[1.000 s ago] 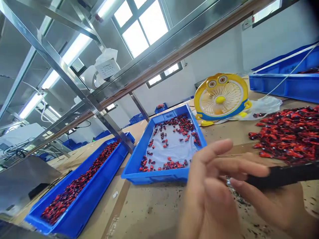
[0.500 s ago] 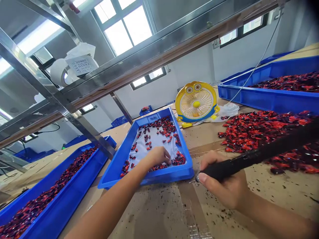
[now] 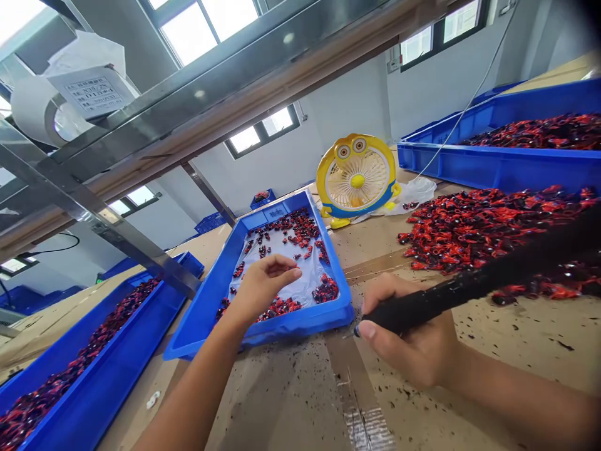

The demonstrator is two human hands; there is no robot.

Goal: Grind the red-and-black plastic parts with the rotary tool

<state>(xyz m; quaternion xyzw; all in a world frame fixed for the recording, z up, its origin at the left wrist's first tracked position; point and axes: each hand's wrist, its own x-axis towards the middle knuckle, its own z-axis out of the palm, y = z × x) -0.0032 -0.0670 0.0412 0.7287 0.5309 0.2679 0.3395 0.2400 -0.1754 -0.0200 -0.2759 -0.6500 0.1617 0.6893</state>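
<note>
My left hand (image 3: 258, 288) hovers above the blue tray (image 3: 293, 322), its fingers loosely curled and the thumb slightly apart from them. I see nothing between the fingertips. Small red and black glossy parts (image 3: 282, 307) lie on a white sheet (image 3: 307, 282) inside this tray. Beside the tray's near right corner, my right hand (image 3: 413, 344) is closed around a thick black pen-like tool (image 3: 422, 310). A thin metal tip sticks out of the tool just past my thumb, pointing left. The tool's rear end runs out of view to the right.
A large heap of red and black parts (image 3: 479, 232) lies on the table at right. Further blue trays (image 3: 469, 166) (image 3: 126, 363) hold more parts. A yellow fan (image 3: 357, 181) stands behind the middle tray. A metal shelf frame (image 3: 225, 94) crosses overhead.
My left hand has risen from the parts at the tray's near right corner and moved left. The right hand keeps its grip on the tool. The camera view has shifted.
</note>
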